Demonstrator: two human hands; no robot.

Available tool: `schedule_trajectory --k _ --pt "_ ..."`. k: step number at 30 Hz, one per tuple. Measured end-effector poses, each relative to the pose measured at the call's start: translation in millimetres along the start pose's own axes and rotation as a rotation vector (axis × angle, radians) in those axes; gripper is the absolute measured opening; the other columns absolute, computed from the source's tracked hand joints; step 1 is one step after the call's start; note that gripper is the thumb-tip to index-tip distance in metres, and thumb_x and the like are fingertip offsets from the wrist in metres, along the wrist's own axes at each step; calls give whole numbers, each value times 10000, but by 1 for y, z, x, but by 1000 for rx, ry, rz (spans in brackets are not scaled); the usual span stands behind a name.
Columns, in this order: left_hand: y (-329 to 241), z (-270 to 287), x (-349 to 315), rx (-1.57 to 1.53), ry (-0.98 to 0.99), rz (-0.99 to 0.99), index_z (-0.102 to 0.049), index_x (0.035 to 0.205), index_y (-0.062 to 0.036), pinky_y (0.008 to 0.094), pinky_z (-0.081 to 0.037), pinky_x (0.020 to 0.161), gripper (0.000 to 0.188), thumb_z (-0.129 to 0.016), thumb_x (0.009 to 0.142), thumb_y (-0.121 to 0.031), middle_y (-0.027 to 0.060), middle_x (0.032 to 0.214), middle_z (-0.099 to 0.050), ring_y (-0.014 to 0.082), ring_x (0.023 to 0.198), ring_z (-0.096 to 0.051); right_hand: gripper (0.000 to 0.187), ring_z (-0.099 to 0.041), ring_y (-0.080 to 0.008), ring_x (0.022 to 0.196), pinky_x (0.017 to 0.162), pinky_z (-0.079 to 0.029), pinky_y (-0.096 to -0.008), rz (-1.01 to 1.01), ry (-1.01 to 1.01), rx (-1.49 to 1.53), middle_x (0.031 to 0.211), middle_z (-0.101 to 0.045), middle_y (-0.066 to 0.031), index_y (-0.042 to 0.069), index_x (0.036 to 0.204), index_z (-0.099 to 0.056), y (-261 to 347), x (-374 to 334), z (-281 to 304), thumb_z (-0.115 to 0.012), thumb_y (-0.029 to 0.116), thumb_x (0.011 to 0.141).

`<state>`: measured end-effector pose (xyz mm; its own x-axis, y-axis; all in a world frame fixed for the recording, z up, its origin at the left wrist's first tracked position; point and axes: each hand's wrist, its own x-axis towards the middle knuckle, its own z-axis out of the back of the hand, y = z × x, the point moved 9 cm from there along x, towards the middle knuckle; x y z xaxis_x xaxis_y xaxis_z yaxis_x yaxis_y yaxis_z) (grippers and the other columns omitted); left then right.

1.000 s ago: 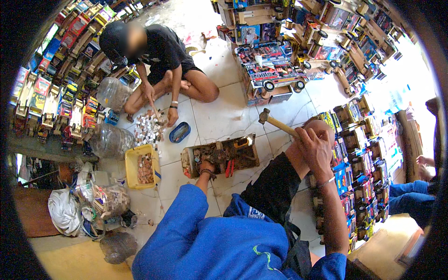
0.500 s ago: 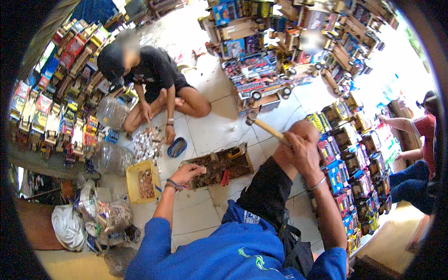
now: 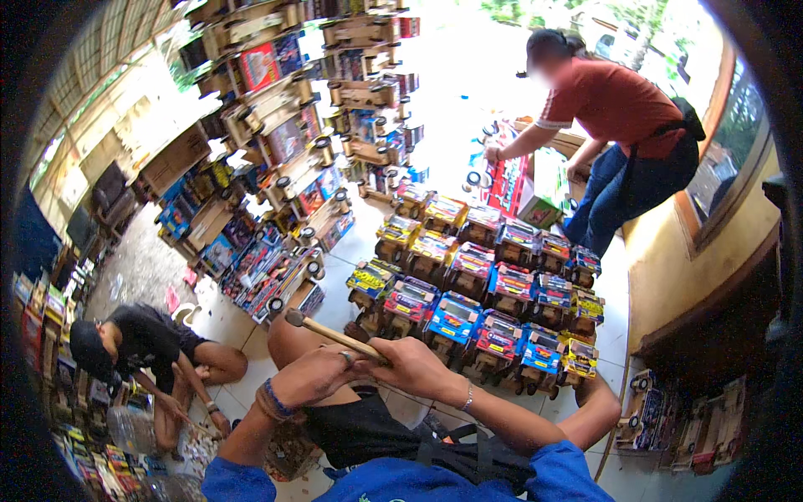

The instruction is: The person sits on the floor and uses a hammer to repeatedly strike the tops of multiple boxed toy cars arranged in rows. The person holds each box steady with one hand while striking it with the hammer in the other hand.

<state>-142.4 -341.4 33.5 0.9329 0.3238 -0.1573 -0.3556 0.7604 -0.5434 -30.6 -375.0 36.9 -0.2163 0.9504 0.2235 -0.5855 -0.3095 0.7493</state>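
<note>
In my right hand (image 3: 418, 368) is a hammer (image 3: 339, 336) with a pale wooden handle, its head pointing up and left above my bent knee. My left hand (image 3: 314, 378) has come up against the right one, just below the handle. Its fingers are curled, and whether they grip the handle or something small is hidden. Directly beyond my hands stand close rows of small toy trucks (image 3: 456, 318) in blue, red and yellow. The wooden tray (image 3: 288, 456) shows partly beside my left forearm.
Tall stacks of toy trucks (image 3: 280, 142) rise at the far left and centre. A person (image 3: 155, 335) in black sits on the floor at left. Another person (image 3: 619, 105) in a red shirt bends over a large red toy truck (image 3: 508, 180). A wall (image 3: 669, 276) stands at right.
The view has swung right. My left hand has left the tray, where it pinched a small pale piece, and met my right hand. The hammer stays in my right hand.
</note>
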Motion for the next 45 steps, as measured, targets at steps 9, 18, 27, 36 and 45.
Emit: schedule_trajectory --k 9,18,27,36,45 --pt "7 -36 103 147 170 -202 -628 1220 10 464 -507 954 330 -590 1018 -249 240 1120 -680 408 1073 -637 261 -659 -446 795 651 -511 -528 -225 -112 -43 794 -652 -222 80 1039 -602 -75 -30 37 -719 273 910" --pt "95 -54 137 -1066 261 183 -621 1266 -52 271 -506 693 330 -565 1066 -308 24 961 -673 102 825 -614 209 -666 -350 708 638 -504 -456 -485 -334 39 794 -671 -208 37 1041 -661 -134 -15 65 -687 222 948" --pt "117 40 211 -709 -237 -35 -641 1317 -64 176 -403 561 436 -775 931 -216 -25 1028 -697 -12 681 -482 206 -480 12 606 516 -359 -180 -533 -773 614 830 -682 20 49 1021 -665 -180 30 113 -631 252 1033" --pt "107 47 301 -791 -259 -163 -689 1194 -26 218 -509 690 246 -721 967 -116 22 1090 -655 32 805 -601 214 -465 -19 472 422 -371 -197 -685 -851 802 777 -641 22 54 1061 -662 -258 42 122 -628 264 1036" --pt "111 57 369 -629 -120 -356 -700 1254 -98 244 -513 748 362 -779 904 -140 39 1032 -668 115 883 -649 232 -467 -3 546 472 -351 -202 -672 -720 682 719 -607 69 63 997 -665 -315 57 147 -614 285 1042"
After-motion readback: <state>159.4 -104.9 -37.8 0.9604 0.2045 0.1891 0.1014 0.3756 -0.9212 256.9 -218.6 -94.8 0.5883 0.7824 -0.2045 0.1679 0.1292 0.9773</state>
